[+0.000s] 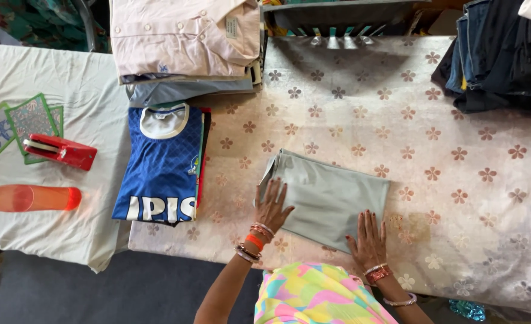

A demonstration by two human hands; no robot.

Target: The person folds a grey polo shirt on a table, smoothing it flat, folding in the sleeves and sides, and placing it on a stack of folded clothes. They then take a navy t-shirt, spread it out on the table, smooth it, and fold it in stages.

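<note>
Both palms are down flat, fingers spread, nothing gripped: the left hand (272,206) presses the near-left corner of the folded grey garment (325,197), and the right hand (368,236) pins its near-right edge, apparently to keep the fold flat on the flowered tablecloth (469,180). Just left lies a folded blue jersey (160,165) with white block lettering along its near hem; behind it, a pale pink shirt (181,36) shows a small rectangular collar label.
</note>
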